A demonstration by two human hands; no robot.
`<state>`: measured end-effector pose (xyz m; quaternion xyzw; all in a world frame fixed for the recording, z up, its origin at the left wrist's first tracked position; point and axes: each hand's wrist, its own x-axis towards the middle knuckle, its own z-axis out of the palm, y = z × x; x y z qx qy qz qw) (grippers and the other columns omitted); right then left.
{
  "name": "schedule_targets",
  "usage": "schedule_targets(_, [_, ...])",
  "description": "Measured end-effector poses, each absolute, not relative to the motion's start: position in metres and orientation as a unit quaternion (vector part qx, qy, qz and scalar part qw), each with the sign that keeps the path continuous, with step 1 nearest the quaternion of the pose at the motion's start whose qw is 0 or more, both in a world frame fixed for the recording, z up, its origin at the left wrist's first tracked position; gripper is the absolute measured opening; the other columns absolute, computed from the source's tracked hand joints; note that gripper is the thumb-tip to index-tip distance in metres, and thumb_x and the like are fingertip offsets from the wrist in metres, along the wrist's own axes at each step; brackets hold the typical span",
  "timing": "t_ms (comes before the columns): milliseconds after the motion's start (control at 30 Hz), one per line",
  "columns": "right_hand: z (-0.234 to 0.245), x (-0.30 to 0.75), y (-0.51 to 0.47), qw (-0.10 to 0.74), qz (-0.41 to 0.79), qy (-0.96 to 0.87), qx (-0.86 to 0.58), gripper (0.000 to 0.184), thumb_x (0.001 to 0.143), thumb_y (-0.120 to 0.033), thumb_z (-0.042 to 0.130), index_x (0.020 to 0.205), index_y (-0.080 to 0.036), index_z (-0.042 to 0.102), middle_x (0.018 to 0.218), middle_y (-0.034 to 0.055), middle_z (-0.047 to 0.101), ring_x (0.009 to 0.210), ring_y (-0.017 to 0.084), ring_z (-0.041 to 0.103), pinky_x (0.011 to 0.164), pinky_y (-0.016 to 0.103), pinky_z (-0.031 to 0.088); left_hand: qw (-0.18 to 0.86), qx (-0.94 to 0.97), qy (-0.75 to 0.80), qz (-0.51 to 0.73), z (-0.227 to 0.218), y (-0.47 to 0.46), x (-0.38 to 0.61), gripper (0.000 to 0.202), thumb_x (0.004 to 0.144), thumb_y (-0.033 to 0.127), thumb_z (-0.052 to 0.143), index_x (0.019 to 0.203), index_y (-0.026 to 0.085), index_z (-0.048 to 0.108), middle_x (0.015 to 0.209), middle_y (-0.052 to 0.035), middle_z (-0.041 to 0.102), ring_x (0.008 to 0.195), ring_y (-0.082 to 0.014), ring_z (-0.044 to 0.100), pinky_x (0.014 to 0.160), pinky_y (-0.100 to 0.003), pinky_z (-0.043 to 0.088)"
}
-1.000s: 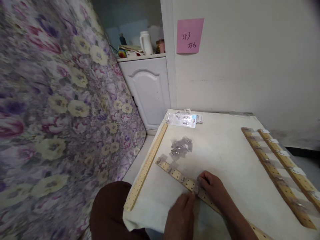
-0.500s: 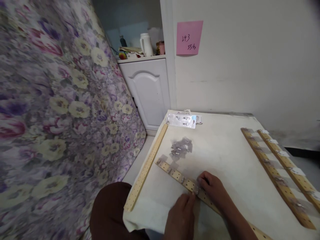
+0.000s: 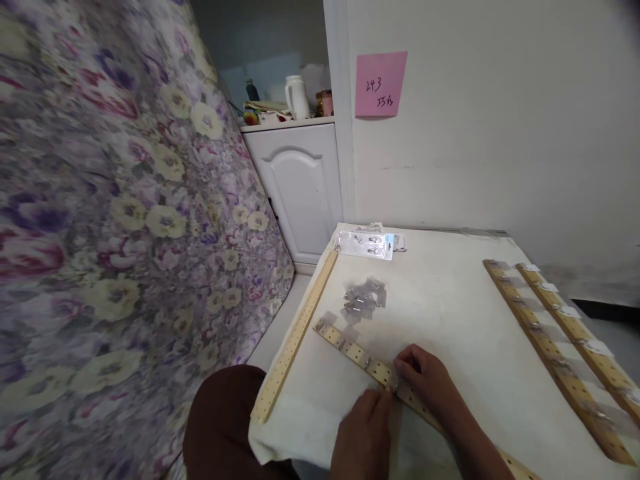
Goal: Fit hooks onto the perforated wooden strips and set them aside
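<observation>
A pale wooden strip with holes [image 3: 353,352] lies slantwise on the table, with several small clear plastic pieces with metal parts set along it. My left hand [image 3: 364,430] is closed at the strip's near edge, its fingertips on the wood. From the far side my right hand [image 3: 429,375] pinches a small clear plastic piece [image 3: 393,381] on the strip, right beside the left fingertips. The pinching fingers partly cover that piece. Beyond the strip's far end sits a loose pile of clear pieces with metal clips [image 3: 364,299].
Another perforated wooden strip [image 3: 295,340] runs along the table's left edge. At the right lie two browner strips [image 3: 543,340] bearing clear pieces. Clear blister packaging [image 3: 364,245] rests at the back of the white-covered table [image 3: 450,293]. A floral curtain [image 3: 125,233] hangs at left.
The view has shifted slightly, so everything sits a little lower and further right. Both hands stay at the same spot on the strip, with only slight finger movement.
</observation>
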<state>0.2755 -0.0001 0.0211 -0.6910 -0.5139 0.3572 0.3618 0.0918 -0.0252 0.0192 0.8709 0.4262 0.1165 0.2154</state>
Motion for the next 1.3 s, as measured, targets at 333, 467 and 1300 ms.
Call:
schedule_targets(333, [0.019,0.275,0.001,0.355,0.370,-0.510,-0.690,0.015,0.074,-0.034,0.057,0.073,-0.019,0.058,0.064,-0.0010,0.058,0.064,0.016,0.054,0.061,0.027,0.039,0.212,0.872,0.431,0.093,0.021,-0.024,0.094,0.054,0.081,0.004,0.039,0.133,0.019,0.047,0.111,-0.0105,0.062,0.099,-0.0221,0.061,0.084,-0.035,0.054])
schedule_targets(467, [0.016,0.276,0.001,0.352,0.367,-0.516,-0.689,0.015,0.071,-0.034,0.060,0.072,-0.019,0.056,0.063,-0.0023,0.055,0.063,0.016,0.052,0.059,0.026,0.038,0.207,0.868,0.443,0.087,0.021,-0.025,0.095,0.053,0.082,0.004,0.039,0.131,0.023,0.048,0.110,-0.0076,0.063,0.097,-0.0201,0.062,0.083,-0.032,0.054])
schedule_targets(1300, [0.005,0.276,0.003,0.398,0.388,-0.483,-0.677,0.026,0.066,-0.029,0.066,0.089,-0.018,0.061,0.074,0.0007,0.064,0.071,0.019,0.060,0.066,0.028,0.045,0.222,0.865,0.440,0.099,0.026,-0.023,0.095,0.052,0.081,0.003,0.039,0.127,0.023,0.052,0.107,-0.0069,0.063,0.095,-0.0192,0.061,0.082,-0.030,0.053])
